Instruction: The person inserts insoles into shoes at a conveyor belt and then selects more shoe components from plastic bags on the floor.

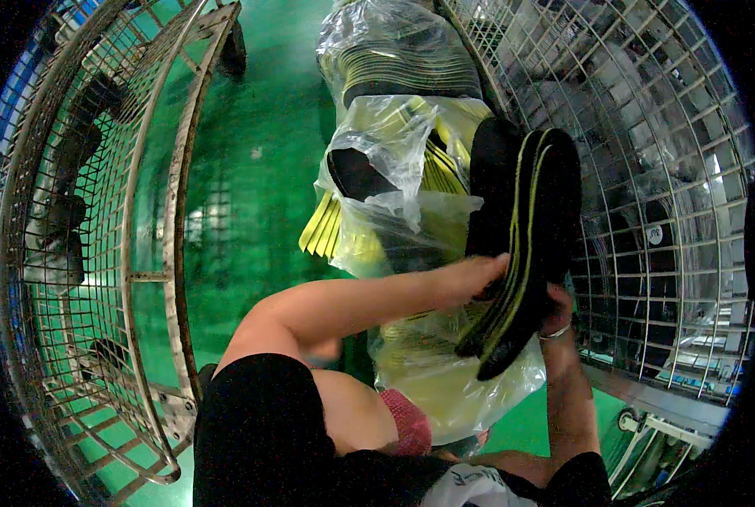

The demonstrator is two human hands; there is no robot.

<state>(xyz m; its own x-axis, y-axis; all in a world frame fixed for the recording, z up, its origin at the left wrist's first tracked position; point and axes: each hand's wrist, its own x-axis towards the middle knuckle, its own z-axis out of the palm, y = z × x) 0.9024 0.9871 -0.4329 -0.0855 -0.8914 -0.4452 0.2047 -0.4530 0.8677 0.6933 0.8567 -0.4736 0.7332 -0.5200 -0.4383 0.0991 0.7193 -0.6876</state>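
A small stack of black shoe insoles (555,190) with yellow-green edges is held upright between my two hands, over the right side of the plastic bags. My left hand (489,275) reaches across and grips the stack's left side near its lower half; motion blurs its fingers. On the right side, my right hand (556,310) is closed around the stack, with its fingers mostly hidden behind it. Beside the stack lies an opened clear plastic bag (411,211), with yellow-edged insoles showing through and fanning out at its left.
Another clear bag of stacked insoles (403,59) lies beyond, and a yellowish filled bag (445,397) lies nearer me. A wire mesh cart (174,228) stands on the left over green floor (259,169). Along the right rises a wire cage (648,194) with dark contents.
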